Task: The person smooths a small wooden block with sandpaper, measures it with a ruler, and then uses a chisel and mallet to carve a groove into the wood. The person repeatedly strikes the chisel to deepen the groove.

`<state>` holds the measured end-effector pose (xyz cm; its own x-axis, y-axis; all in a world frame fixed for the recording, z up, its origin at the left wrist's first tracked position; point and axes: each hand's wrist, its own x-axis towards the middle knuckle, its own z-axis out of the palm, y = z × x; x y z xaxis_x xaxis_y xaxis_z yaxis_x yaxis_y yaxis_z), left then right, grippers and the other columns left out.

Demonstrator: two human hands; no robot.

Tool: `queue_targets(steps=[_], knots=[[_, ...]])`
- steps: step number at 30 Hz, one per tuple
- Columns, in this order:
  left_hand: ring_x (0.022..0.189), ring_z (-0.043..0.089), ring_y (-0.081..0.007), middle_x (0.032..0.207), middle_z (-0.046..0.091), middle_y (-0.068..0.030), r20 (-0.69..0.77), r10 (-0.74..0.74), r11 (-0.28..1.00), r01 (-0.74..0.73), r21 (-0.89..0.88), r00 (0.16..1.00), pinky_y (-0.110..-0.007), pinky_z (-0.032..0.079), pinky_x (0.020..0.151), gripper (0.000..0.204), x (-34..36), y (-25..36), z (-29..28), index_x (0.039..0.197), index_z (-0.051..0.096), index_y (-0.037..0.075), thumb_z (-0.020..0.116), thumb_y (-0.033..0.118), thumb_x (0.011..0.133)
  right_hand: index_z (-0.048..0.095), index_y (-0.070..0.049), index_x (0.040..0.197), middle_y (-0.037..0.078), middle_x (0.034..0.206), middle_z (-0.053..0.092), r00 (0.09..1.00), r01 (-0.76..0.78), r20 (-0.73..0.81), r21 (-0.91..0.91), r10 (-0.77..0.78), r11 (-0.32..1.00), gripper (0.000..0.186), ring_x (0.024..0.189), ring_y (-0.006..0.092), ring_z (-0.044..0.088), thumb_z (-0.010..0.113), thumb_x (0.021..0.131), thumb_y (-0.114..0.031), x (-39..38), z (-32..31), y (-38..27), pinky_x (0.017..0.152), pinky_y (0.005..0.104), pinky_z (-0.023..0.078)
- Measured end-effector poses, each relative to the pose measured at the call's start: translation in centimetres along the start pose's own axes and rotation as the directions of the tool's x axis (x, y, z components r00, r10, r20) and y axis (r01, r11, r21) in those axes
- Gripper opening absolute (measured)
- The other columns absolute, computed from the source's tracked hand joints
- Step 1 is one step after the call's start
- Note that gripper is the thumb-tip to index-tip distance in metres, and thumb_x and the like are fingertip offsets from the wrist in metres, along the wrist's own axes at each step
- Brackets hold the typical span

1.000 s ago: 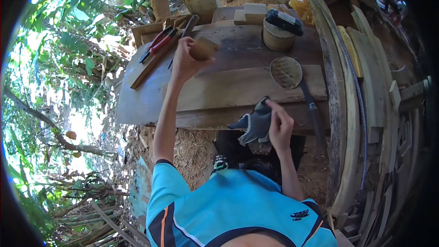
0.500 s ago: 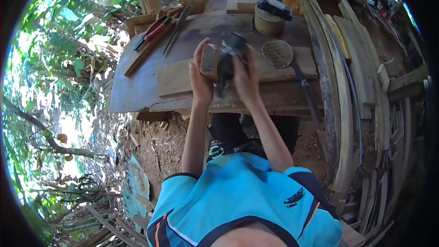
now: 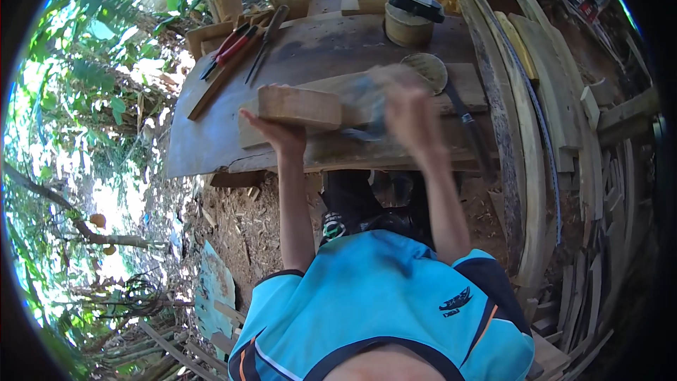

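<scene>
My left hand (image 3: 283, 135) supports a rectangular wooden block (image 3: 300, 104) from below, above the workbench (image 3: 201, 144). The fingers are mostly hidden behind the block, with the thumb sticking out at its left. To the right of the block, my right hand (image 3: 417, 123) is smeared by motion over the bench's front part. A faint bluish-grey blur shows between that hand and the block; I cannot make out what it is or whether the hand grips it. Beneath both hands lies a flat board (image 3: 250, 134) on the bench.
Red-handled pliers (image 3: 236, 48), a thin dark tool (image 3: 258, 58) and a wooden strip (image 3: 206, 99) lie at the left. Back right stands a round tub (image 3: 407, 31) with a dark device (image 3: 416, 4) on top. Nearby are a round lid (image 3: 425, 73), a dark-handled tool (image 3: 471, 130) and long planks (image 3: 486, 85).
The wooden block has turned from upright to lying lengthwise. My right hand has moved right, away from it. A dark tool with a metal part, earlier between my hands, no longer shows clearly.
</scene>
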<state>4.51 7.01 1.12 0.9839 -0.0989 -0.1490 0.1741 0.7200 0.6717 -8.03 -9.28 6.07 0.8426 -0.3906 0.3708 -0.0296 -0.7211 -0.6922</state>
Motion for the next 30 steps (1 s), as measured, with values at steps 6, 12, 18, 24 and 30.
queue_targets(steps=[6,12,18,24,30], knots=[[0.094,0.051,-0.0232,0.096,0.055,-0.0083,0.189,-0.047,0.993,0.067,-0.099,0.981,-0.04,0.038,0.086,0.067,-0.1,-1.5,2.5,0.103,0.054,0.01,0.031,0.068,0.078,0.055,-0.014,0.115,0.014,0.125,0.042,0.911,-0.215,-0.371,-0.801,-0.181,0.559,0.041,0.116,0.0276,0.042,0.062,0.077,-0.028,2.1,-5.1,4.5,0.091,0.0461,0.037],[0.094,0.051,-0.024,0.097,0.055,-0.0101,0.171,-0.207,0.944,0.242,-0.223,0.963,-0.038,0.039,0.084,0.043,-3.6,-4.3,3.1,0.1,0.053,0.008,0.04,0.042,0.079,0.051,0.0,0.116,0.015,0.137,0.031,1.0,0.019,0.025,-0.762,0.0,0.647,0.048,0.127,0.0277,0.028,0.047,0.085,-0.037,1.0,0.0,10.1,0.105,0.041,0.019],[0.092,0.049,-0.0235,0.095,0.051,-0.013,0.283,0.326,0.945,-0.317,-0.078,0.902,-0.036,0.037,0.085,0.039,-4.2,-4.8,3.3,0.104,0.045,0.002,0.04,0.031,0.078,0.058,0.002,0.107,0.013,0.129,0.042,0.982,0.149,0.022,-0.711,-0.189,0.688,0.036,0.125,0.0283,0.032,0.042,0.086,-0.022,3.4,-1.9,7.3,0.105,0.0401,0.022],[0.091,0.048,-0.0201,0.096,0.047,-0.0107,0.319,0.388,0.885,-0.446,0.132,0.865,-0.033,0.037,0.084,0.036,-4.2,-2.7,5.2,0.105,0.041,0.002,0.042,0.023,0.077,0.051,0.008,0.112,0.022,0.122,0.048,0.986,0.165,-0.053,0.261,-0.157,0.951,0.037,0.113,0.0318,0.046,0.041,0.083,-0.014,0.7,-0.5,-0.8,0.096,0.0374,0.036],[0.092,0.048,-0.0202,0.099,0.046,-0.0109,0.241,0.498,0.825,-0.541,0.166,0.833,-0.035,0.041,0.082,0.035,-3.4,-4.5,2.6,0.105,0.04,0.003,0.043,0.028,0.082,0.047,0.007,0.118,0.024,0.112,0.053,0.971,0.219,-0.064,0.628,-0.231,0.746,0.038,0.108,0.0288,0.05,0.04,0.086,-0.014,-2.0,3.8,-5.7,0.092,0.0357,0.039]])
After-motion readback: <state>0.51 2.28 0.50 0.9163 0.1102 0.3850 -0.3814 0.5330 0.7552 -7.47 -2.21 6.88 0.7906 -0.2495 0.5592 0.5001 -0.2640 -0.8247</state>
